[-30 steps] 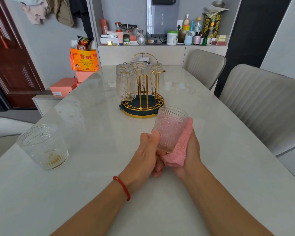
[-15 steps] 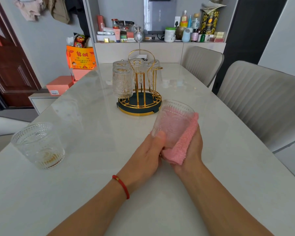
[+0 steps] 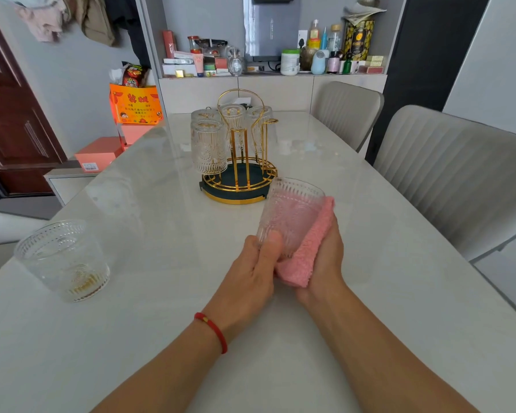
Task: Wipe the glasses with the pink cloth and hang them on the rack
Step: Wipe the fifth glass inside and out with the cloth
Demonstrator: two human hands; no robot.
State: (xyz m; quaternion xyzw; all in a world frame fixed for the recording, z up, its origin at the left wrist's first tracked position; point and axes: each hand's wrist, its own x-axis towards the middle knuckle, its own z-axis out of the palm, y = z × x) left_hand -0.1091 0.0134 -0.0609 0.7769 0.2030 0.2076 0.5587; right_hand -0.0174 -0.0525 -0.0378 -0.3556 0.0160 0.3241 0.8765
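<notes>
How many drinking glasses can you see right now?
6: one held in the hands, one on the table at left, four upside down on the gold rack; others may be hidden.

A long, glossy table (image 3: 167, 338) with a pale, faintly veined marble-like top fills most of the view, its polished surface reflecting the room. Toward the far middle stands a round gold wire rack on a dark green tray base (image 3: 239, 186), with several clear embossed glasses (image 3: 208, 147) hung upside down on its upright posts. Near the left edge, well apart from the rack, a short, wide clear embossed tumbler (image 3: 64, 259) stands upright on the tabletop, open end up.
</notes>
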